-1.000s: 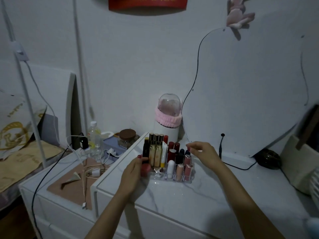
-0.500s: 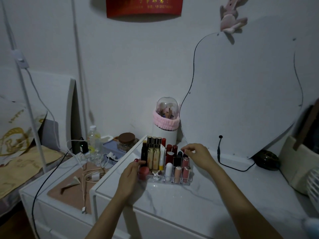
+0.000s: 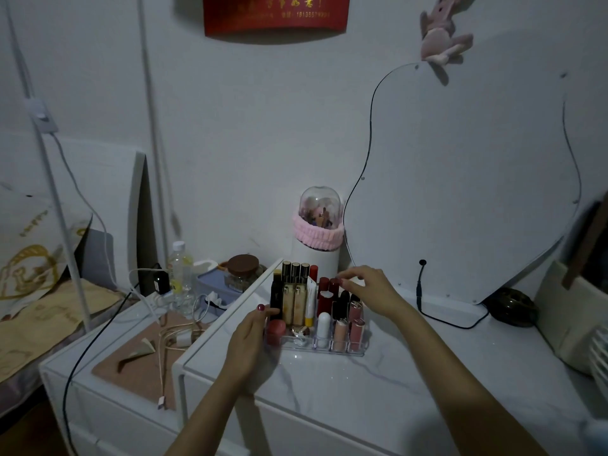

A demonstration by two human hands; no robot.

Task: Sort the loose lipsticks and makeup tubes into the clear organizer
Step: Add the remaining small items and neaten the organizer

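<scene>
The left hand (image 3: 250, 337) grips the organizer (image 3: 316, 345), apparently steadying it; the right hand's (image 3: 371, 291) fingers (image 3: 345, 280) pinch a red lipstick (image 3: 334, 286), likely seating it upright.

head cam | faces forward, slightly down | near: clear organizer (image 3: 316, 337) | far: wall
</scene>
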